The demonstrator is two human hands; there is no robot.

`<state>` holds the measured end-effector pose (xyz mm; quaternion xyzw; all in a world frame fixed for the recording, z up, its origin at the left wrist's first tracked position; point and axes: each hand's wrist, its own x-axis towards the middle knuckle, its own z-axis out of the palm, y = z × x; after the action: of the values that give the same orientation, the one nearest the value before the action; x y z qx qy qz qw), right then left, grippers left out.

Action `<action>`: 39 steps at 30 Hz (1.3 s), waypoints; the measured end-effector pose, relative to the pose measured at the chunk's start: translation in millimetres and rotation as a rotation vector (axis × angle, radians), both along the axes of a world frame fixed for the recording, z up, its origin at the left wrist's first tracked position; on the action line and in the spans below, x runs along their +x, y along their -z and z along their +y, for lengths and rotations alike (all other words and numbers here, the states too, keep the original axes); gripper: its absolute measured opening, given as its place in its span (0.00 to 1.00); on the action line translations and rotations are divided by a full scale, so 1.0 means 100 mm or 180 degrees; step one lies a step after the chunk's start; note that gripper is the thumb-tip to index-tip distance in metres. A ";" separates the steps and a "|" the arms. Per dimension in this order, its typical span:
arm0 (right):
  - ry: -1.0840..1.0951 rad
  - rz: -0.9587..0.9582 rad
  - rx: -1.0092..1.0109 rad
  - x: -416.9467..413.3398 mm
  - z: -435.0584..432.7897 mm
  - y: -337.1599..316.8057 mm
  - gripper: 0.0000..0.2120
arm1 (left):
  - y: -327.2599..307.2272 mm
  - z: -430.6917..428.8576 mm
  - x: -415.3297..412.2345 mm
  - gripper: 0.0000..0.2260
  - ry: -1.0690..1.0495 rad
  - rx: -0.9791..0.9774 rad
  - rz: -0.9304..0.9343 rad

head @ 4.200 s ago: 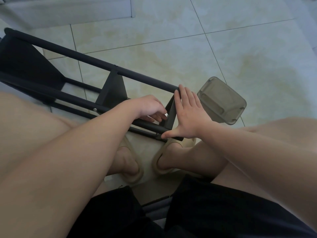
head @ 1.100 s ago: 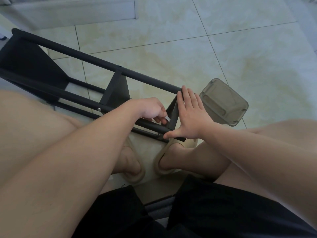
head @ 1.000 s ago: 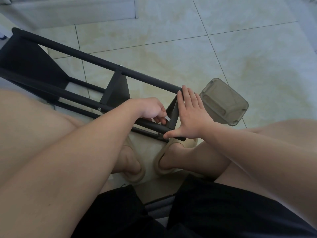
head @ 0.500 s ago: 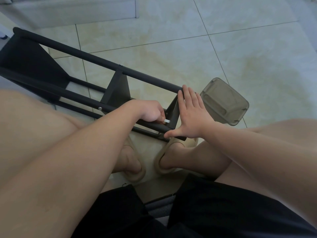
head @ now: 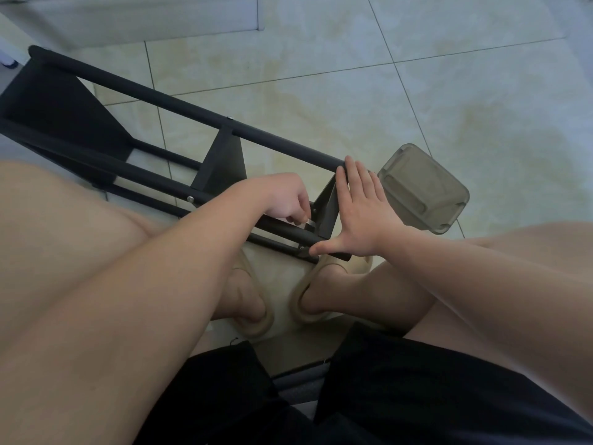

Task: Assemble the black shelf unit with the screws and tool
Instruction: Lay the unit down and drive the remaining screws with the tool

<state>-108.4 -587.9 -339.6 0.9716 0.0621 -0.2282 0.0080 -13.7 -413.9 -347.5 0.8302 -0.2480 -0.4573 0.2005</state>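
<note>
1. Black shelf unit (head: 179,105) lies on the tiled floor (head: 481,91) before the knees. I read its long axis as running far-left to near-right.
2. A smoky plastic tub (head: 423,187) sits just beside its near end.
3. The right hand (head: 359,216) presses flat, fingers straight, against the end panel (head: 328,210).
4. The left hand (head: 282,197), fingers curled, pinches a small silvery tool (head: 309,222) at that panel.

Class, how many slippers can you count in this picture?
2: the left slipper and the right slipper, worn side by side, just below the black shelf frame.
</note>
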 end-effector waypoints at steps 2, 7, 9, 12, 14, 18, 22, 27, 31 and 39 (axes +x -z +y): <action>0.0005 0.0007 0.0000 0.00 0.00 0.00 0.76 | 0.00 -0.04 -0.02 0.05 -0.0008 -0.0048 0.0009; 0.0002 0.0010 -0.0001 0.00 0.00 0.00 0.76 | 0.05 -0.10 -0.09 0.08 -0.0554 -0.0277 0.0350; 0.0001 0.0012 0.0018 0.00 0.00 0.00 0.76 | 0.10 -0.13 -0.12 0.09 -0.0918 -0.0398 0.0500; -0.0014 0.0000 0.0026 0.00 0.00 0.00 0.76 | 0.16 -0.18 -0.15 0.09 -0.1465 -0.0582 0.0783; -0.0011 -0.0002 0.0042 0.00 0.00 -0.01 0.75 | 0.18 -0.19 -0.16 0.06 -0.1691 -0.0660 0.0816; -0.0001 0.0003 0.0048 0.00 -0.01 -0.01 0.75 | 0.21 -0.20 -0.17 0.05 -0.1967 -0.0757 0.0716; 0.0000 0.0006 0.0053 0.00 0.00 -0.01 0.76 | 0.21 -0.21 -0.18 0.05 -0.1942 -0.0760 0.0699; -0.0007 -0.0003 0.0032 0.00 0.00 -0.01 0.75 | 0.18 -0.21 -0.19 0.08 -0.1926 -0.0781 0.0641; -0.0003 0.0006 0.0028 0.00 0.00 -0.01 0.75 | 0.16 -0.20 -0.18 0.07 -0.2030 -0.0806 0.0678; -0.0005 0.0011 0.0038 0.00 0.01 -0.02 0.75 | 0.17 -0.20 -0.20 0.08 -0.1797 -0.0674 0.0718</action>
<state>-108.4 -586.9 -337.1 0.9712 0.0642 -0.2296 0.0023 -33.8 -434.0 -364.6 0.7847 -0.0302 -0.4445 0.4309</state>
